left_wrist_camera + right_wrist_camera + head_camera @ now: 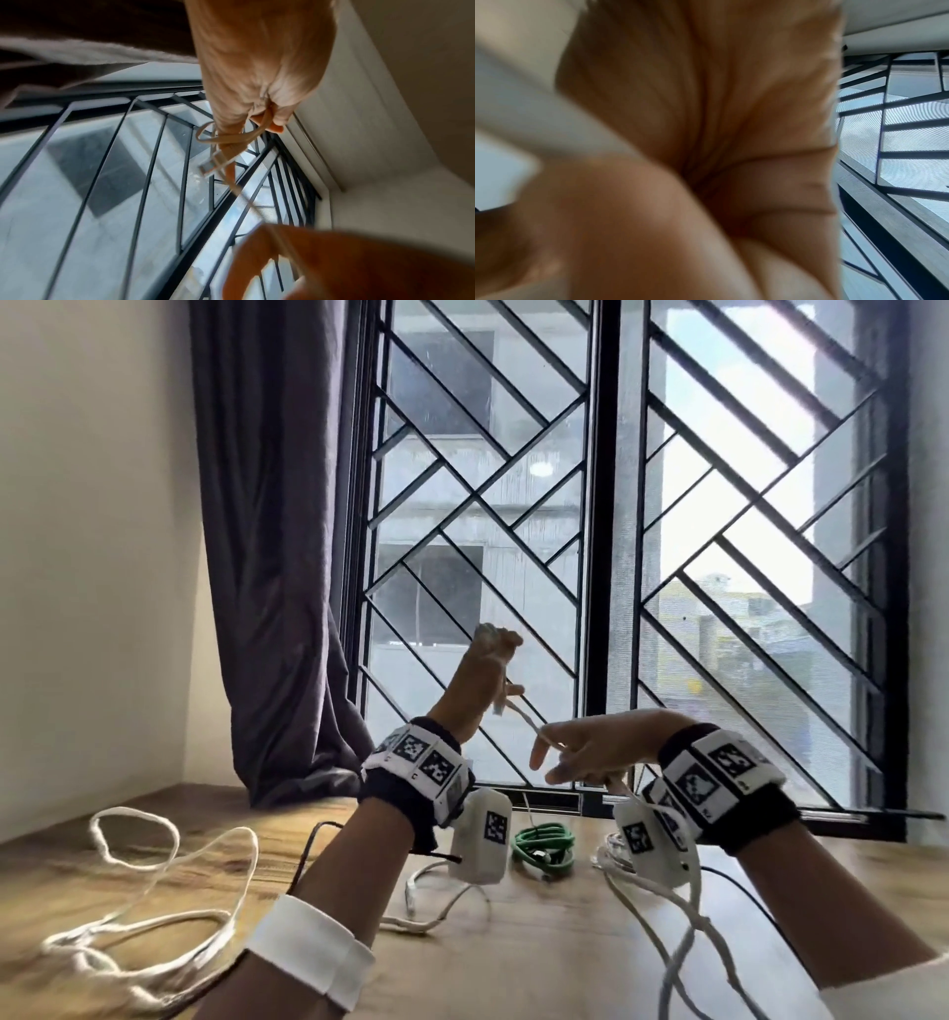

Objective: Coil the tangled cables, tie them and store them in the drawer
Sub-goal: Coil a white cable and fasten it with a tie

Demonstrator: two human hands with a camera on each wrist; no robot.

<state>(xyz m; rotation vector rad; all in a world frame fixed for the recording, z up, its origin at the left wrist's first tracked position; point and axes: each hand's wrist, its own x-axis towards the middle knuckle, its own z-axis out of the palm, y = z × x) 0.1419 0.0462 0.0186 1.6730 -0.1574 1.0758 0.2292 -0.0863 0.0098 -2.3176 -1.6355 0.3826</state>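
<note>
Head view: my left hand is raised in front of the window, fingers curled round the end of a white cable; its plug hangs just below the fingers. The cable runs down-right to my right hand, which pinches it between thumb and fingers, then drops past my right wrist onto the bench. A green cable, coiled, lies at the bench's far edge, below the window frame. More white cable lies in loose loops toward the bench's left edge. A curtain hangs at far left.

Left wrist view: left grip closed on the white cable; a small loop and the plug stick out past the fingers. Right hand blurred, low in frame, cable crossing it.

Right wrist view: mostly my palm, blurred; I cannot tell the grip from here. Window grille at right.
</note>
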